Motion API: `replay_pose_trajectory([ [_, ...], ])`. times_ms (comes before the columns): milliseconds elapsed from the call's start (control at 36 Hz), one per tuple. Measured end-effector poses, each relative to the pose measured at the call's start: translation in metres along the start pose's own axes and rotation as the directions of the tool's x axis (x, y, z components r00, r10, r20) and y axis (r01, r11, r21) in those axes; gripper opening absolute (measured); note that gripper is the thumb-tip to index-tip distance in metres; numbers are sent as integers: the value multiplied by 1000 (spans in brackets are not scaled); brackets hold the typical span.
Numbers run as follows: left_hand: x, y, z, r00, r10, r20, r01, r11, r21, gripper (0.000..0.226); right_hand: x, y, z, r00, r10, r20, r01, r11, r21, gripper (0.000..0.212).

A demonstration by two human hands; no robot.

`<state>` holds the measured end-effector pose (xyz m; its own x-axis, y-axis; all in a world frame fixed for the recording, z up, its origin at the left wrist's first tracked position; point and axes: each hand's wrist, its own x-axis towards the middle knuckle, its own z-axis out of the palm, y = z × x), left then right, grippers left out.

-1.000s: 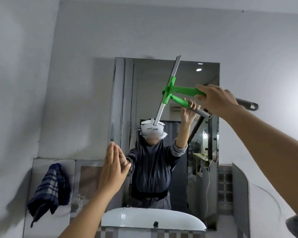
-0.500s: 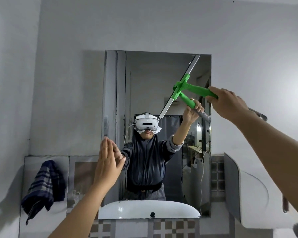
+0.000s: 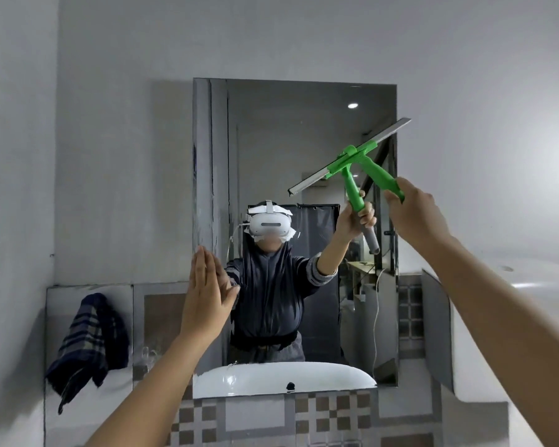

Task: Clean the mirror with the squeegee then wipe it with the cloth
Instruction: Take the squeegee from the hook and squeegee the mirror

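Note:
A tall rectangular mirror [image 3: 304,140] hangs on the grey wall. My right hand [image 3: 415,214] grips the green handle of a squeegee [image 3: 373,164], whose metal blade lies tilted against the upper right of the glass, its right end at the mirror's edge. My left hand [image 3: 207,291] is flat and open, fingers up, at the mirror's lower left edge. A dark blue checked cloth [image 3: 89,338] hangs at the lower left, away from both hands. The mirror reflects me, the squeegee and a dark curtain behind.
A white basin [image 3: 281,379] shows below the mirror, with checked tiles [image 3: 329,414] under it. A white curved fixture [image 3: 484,333] juts out at the right. A tiled ledge panel [image 3: 162,317] runs along the lower left wall.
The squeegee has swung from near upright at the mirror's top centre to a flatter tilt and moved down and right. The view has shifted upward slightly; my left hand stays at the lower left.

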<state>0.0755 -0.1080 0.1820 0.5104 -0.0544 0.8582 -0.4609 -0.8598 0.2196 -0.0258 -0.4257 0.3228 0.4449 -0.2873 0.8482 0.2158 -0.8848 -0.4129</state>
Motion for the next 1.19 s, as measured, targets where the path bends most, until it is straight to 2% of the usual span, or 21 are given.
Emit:
replay_pose_trajectory([
  [167,-1,-1,1,1000,-2,5,2,999,-43,92,-27,-15,26,993,114,-32,-108,985,132,25],
  [417,-4,-11,-3,996,76,46,-74,996,-55,97,-69,-53,66,954,283,-99,-247,929,275,28],
  [694,-7,-22,-8,989,138,47,-134,989,-67,99,-82,-116,99,893,444,-75,-337,769,543,31],
  [861,-6,-30,-10,983,168,66,-167,986,-25,96,-83,-148,111,895,441,-62,-321,735,597,32],
  [1000,-6,-32,-12,977,200,72,-199,980,-27,94,-88,-169,119,916,400,-41,-313,774,550,34],
  [1194,-7,-35,-13,973,225,55,-227,974,23,91,-95,-187,131,973,229,-34,-194,885,424,37],
])
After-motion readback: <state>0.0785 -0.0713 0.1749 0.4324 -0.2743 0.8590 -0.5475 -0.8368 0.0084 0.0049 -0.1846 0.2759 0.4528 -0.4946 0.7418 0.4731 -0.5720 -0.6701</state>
